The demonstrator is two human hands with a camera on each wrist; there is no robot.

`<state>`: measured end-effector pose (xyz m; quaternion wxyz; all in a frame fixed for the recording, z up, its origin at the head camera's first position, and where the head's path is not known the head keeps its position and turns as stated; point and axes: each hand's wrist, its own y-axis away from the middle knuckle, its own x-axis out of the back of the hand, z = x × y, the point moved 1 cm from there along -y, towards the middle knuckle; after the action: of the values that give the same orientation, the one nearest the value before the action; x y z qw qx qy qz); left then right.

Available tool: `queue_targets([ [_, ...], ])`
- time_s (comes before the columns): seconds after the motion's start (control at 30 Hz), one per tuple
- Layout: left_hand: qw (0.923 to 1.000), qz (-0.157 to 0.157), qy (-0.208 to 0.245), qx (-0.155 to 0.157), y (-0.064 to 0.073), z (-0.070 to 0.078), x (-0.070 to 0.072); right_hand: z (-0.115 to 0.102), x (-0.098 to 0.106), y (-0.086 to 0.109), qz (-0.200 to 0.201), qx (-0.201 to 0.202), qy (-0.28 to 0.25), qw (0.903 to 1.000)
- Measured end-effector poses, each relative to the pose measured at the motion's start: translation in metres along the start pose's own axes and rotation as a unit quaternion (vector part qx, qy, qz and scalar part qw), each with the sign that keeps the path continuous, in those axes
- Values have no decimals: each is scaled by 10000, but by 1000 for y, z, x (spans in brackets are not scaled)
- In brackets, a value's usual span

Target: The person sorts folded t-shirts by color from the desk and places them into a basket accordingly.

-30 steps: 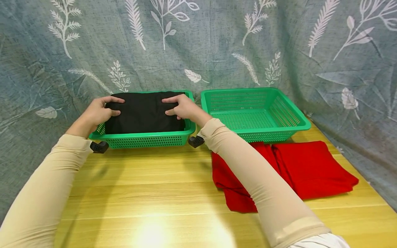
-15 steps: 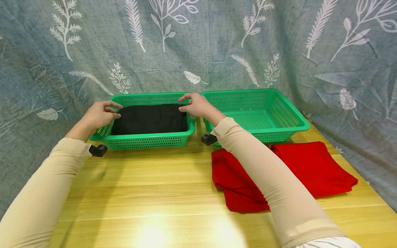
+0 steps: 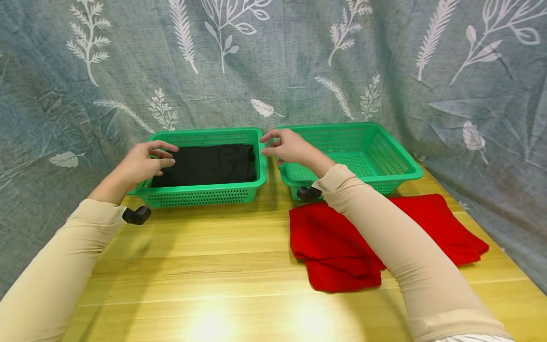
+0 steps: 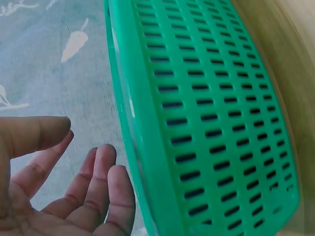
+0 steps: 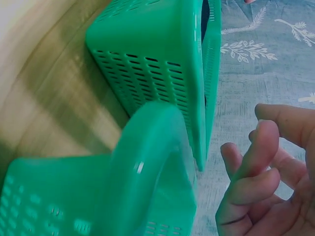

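Folded black cloth [image 3: 209, 166] lies flat inside the left green basket [image 3: 201, 187]. Above that basket's left end hovers my left hand [image 3: 143, 164], its fingers loosely bent and holding nothing. In the left wrist view the left hand [image 4: 83, 196] is apart from the basket's perforated wall [image 4: 206, 118]. My right hand [image 3: 290, 147] hangs over the gap between the baskets, near the left end of the right green basket [image 3: 354, 180]. The right wrist view shows the right hand [image 5: 270, 172] with relaxed fingers and nothing between them.
Two red cloths lie on the wooden table [image 3: 192, 266]: a rumpled folded one [image 3: 333, 251] in front of the right basket, and another red cloth [image 3: 453, 232] farther right, partly behind my right sleeve [image 3: 397, 237]. A patterned grey-blue curtain [image 3: 273, 61] hangs behind.
Both hands have let go of the black cloth, which now lies lower in the left basket. My right hand has moved right, off that basket; the left hand has shifted slightly right.
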<state>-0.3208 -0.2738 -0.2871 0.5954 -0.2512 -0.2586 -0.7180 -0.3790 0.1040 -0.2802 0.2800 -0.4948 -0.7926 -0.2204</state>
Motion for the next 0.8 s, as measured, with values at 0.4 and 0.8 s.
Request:
queue_targets([
  [0.4, 9989, -43, 159, -433, 12, 17, -19, 12, 18, 33, -75, 11, 40, 10000],
  [0.8, 9966, 1, 296, -773, 26, 39, -45, 33, 27, 68, -99, 181, 87, 9997],
])
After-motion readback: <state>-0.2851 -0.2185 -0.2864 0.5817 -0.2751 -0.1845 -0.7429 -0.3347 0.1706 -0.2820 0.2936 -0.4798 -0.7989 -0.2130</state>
